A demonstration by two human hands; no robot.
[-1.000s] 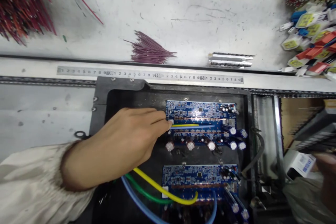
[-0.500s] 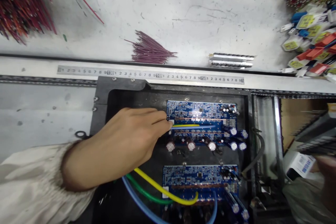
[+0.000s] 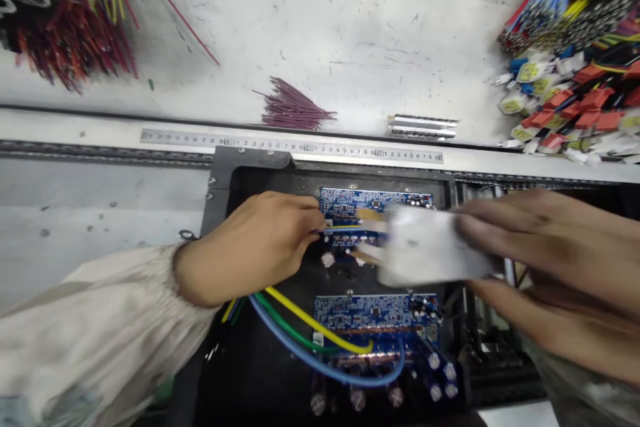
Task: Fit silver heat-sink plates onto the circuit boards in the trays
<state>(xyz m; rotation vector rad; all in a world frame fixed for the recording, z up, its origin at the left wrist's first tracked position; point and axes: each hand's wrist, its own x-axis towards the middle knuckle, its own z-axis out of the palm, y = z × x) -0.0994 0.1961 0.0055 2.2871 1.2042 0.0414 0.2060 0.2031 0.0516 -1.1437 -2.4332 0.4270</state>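
Note:
My left hand (image 3: 265,237) is closed around a few thin wires (image 3: 345,228), yellow and blue, at the left end of the upper blue circuit board (image 3: 345,200). From the right, my right hand (image 3: 555,260) grips a white, boxy object (image 3: 425,247) with tan strips sticking out of its left end. Motion blurs it, so its kind is unclear; it covers the right part of the upper board. Below lies a lower circuit board (image 3: 350,313), crossed by a thick yellow wire (image 3: 320,327), a green wire (image 3: 290,330) and a blue wire (image 3: 340,379). Both boards sit in a black case (image 3: 220,180).
A ruler strip (image 3: 270,143) runs along the rail behind the case. Beyond it lie purple wires (image 3: 295,107), pin strips (image 3: 423,127), red wire bundles (image 3: 75,40) at left, and connectors (image 3: 565,100) with more wires at right.
My right hand has come in from the lower right edge with the white object, now over the upper board. My left hand stays at the wires; the view has shifted slightly.

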